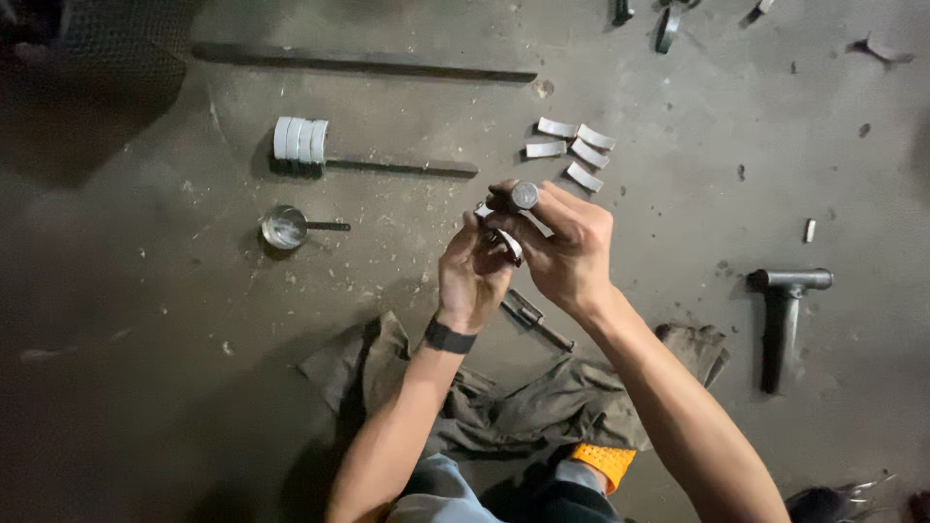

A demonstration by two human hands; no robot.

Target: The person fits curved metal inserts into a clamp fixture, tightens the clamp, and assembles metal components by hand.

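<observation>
While the right hand (572, 247) closes its fingers round a short metal cylinder (524, 195) held above the floor (145, 291), the left hand (472, 276) pinches a small curved metal piece (506, 242) against it. Just beyond them five curved metal pieces (572, 147) lie on the floor, with one small tin cup (284, 228) to the left and one hammer (785, 320) to the right.

Between left hand (472, 276) and right hand (567, 247), a small cylinder (524, 195); beyond, curved shells (572, 148); leftward, cup (285, 228); rightward, perhaps a hammer (783, 315); beneath, rag (504, 402).
</observation>
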